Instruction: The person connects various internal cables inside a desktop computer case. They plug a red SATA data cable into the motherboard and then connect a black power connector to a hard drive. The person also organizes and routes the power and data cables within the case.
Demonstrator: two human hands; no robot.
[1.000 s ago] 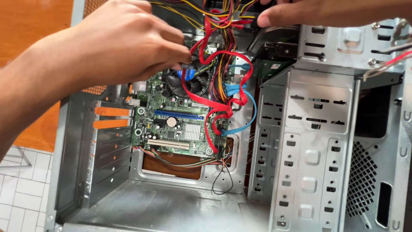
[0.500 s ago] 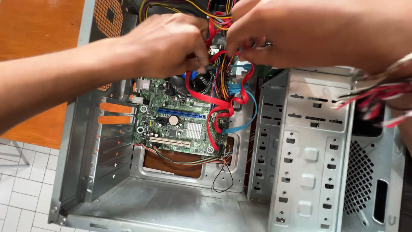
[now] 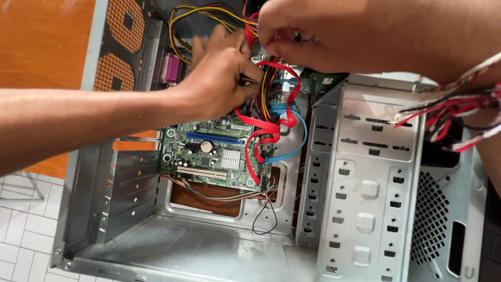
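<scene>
Open computer case (image 3: 198, 250) lies on its side on the wooden table (image 3: 42, 52), side panel off, interior facing up. Left edge of the case sits near the table's edge, with tiled floor (image 3: 21, 230) visible beyond.

Left hand (image 3: 219, 78) reaches in from the left, fingers curled shut around the cable bundle (image 3: 255, 83) above the upper part of the motherboard (image 3: 209, 154). Right hand (image 3: 308, 36) comes in from the upper right, fingertips pinched on the same bundle at the top of the case; exactly which wire it grips cannot be told.

Red flat cable (image 3: 261, 128) runs from the hands downward in loops, long axis roughly top to bottom of the view, ending near the lower right corner of the board. Blue flat cable (image 3: 295, 141) curves just beside it on the right. Yellow and black wires (image 3: 209, 13) arc across the top of the case toward the hands.

Drive cage (image 3: 365, 177), perforated metal, stands right of the board and closes off that side. Loose red, black and white wires (image 3: 449, 115) hang over its upper right. A thin black wire loop (image 3: 266, 219) lies on the case floor below the board.
</scene>
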